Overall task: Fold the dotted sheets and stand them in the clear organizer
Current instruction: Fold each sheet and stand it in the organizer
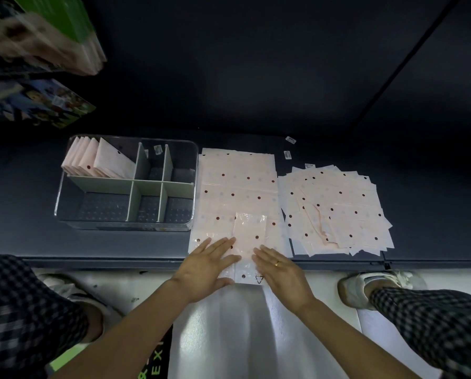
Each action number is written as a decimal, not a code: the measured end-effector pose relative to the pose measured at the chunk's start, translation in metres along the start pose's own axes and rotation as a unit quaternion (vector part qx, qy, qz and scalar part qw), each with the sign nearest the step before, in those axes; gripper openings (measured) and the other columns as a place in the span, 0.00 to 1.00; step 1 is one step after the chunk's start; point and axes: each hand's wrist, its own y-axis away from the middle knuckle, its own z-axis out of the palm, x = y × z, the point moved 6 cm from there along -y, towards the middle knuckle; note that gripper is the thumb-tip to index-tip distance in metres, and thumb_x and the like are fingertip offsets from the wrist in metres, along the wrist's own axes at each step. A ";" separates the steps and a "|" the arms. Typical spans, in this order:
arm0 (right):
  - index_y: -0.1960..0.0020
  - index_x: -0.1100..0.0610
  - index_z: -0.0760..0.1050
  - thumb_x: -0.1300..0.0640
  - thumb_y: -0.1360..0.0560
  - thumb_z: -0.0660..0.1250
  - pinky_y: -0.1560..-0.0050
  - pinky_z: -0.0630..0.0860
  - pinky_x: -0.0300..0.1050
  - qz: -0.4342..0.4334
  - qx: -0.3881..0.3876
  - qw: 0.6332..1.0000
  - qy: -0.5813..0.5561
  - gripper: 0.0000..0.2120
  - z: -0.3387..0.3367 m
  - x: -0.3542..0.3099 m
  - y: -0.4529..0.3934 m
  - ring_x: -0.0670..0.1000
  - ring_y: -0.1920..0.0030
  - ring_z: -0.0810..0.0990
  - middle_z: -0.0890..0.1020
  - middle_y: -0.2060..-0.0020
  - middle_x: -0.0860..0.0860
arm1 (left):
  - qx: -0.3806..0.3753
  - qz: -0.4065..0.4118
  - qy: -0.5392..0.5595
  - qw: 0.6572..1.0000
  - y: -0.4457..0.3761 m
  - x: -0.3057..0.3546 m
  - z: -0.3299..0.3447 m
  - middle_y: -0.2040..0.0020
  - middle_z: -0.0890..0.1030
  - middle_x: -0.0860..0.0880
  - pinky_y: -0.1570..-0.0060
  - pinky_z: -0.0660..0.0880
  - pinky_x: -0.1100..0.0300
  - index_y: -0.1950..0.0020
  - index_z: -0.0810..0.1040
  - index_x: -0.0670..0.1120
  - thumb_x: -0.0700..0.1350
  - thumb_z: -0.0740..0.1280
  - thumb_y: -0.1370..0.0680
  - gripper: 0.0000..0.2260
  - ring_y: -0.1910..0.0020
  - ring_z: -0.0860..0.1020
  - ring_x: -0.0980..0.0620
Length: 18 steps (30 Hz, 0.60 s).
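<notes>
Head view: the left hand (209,265) and the right hand (279,269) lie flat, palms down, on a narrow folded dotted sheet (249,236) at the near edge of the dark table (119,247). The fingers of both hands are straight and slightly spread, pressing rather than pinching. The sheet lies on top of a larger unfolded sheet (237,184), and its near end overhangs the table edge between the hands. A loose pile of sheets (335,212) lies just to the right. The clear organizer (125,184) stands to the left; its far-left compartment holds several folded sheets (92,160) standing on edge, while the other compartments appear unfilled.

Judged risks: the glossy material may spring open once pressure is released, losing the crease. The overhanging end may slide off the table. The sheet beneath may shift under sideways pressure, skewing the fold.
</notes>
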 end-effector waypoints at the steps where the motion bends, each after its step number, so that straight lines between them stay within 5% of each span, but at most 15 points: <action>1: 0.51 0.59 0.84 0.65 0.40 0.80 0.48 0.79 0.47 0.003 0.009 1.000 -0.004 0.18 -0.001 0.000 -0.001 0.51 0.49 0.83 0.85 0.51 0.52 | 0.005 0.003 0.013 1.000 0.001 -0.003 -0.002 0.22 0.43 0.52 0.27 0.35 0.58 0.24 0.56 0.56 0.61 0.53 0.20 0.25 0.23 0.43 0.55; 7: 0.58 0.57 0.85 0.64 0.41 0.81 0.54 0.82 0.45 0.040 0.020 0.998 -0.039 0.13 -0.001 0.003 -0.008 0.49 0.53 0.84 0.86 0.56 0.50 | 0.017 0.001 0.059 0.998 0.002 -0.007 -0.006 0.22 0.47 0.55 0.28 0.35 0.63 0.27 0.63 0.54 0.61 0.55 0.21 0.24 0.24 0.45 0.59; 14: 0.59 0.58 0.85 0.67 0.53 0.82 0.61 0.82 0.40 -0.058 -0.034 0.995 0.073 0.23 0.002 -0.003 -0.014 0.48 0.57 0.85 0.86 0.58 0.51 | 0.015 -0.021 0.117 0.993 0.003 -0.007 -0.008 0.22 0.50 0.57 0.28 0.37 0.65 0.30 0.66 0.51 0.60 0.59 0.21 0.22 0.24 0.47 0.61; 18: 0.67 0.56 0.81 0.67 0.52 0.80 0.77 0.73 0.35 -0.023 -0.053 0.993 0.107 0.17 -0.004 -0.003 -0.028 0.47 0.73 0.79 0.80 0.72 0.48 | 0.011 -0.055 0.168 0.984 0.000 -0.006 -0.014 0.23 0.58 0.55 0.27 0.43 0.62 0.27 0.63 0.50 0.59 0.61 0.22 0.25 0.24 0.52 0.58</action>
